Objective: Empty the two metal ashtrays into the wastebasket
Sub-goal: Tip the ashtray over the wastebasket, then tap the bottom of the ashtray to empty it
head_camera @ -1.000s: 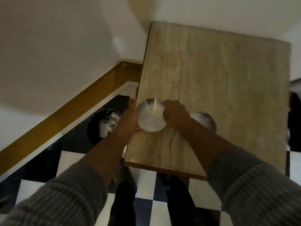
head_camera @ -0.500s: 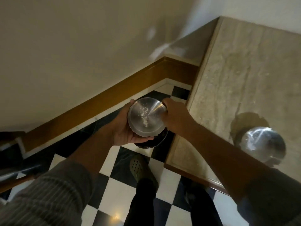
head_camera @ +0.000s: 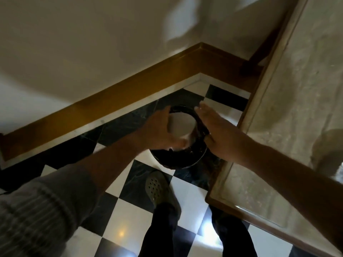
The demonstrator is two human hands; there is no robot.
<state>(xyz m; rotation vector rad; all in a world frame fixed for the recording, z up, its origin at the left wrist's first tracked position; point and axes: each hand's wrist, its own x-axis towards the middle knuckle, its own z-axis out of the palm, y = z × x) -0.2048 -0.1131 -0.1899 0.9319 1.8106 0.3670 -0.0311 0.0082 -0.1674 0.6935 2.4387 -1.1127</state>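
The room is the largest element: a pale wall (head_camera: 74, 43) fills the upper frame, a brown wooden baseboard (head_camera: 115, 97) runs along its foot and turns at a corner, and a black-and-white checkered floor (head_camera: 130, 210) lies below. The stone-topped surface (head_camera: 297, 108) with a wooden edge occupies the right side of your view.

One black wastebasket (head_camera: 178, 160) stands on the floor, just beside the near-left corner of the surface. Your two legs in dark trousers and one perforated shoe (head_camera: 156, 186) show below it.

Both of your arms reach over the wastebasket. Your left hand (head_camera: 157, 130) grips one metal ashtray (head_camera: 182, 125), fingers curled around its left rim; the ashtray is tilted on edge above the wastebasket opening, blurred, its pale face toward you. Your right hand (head_camera: 215, 130) is open and flat, fingers extended, just right of the ashtray; contact cannot be determined.

Count: one ashtray clearly visible. A blurred rounded shape at the far right edge of the surface cannot be identified.
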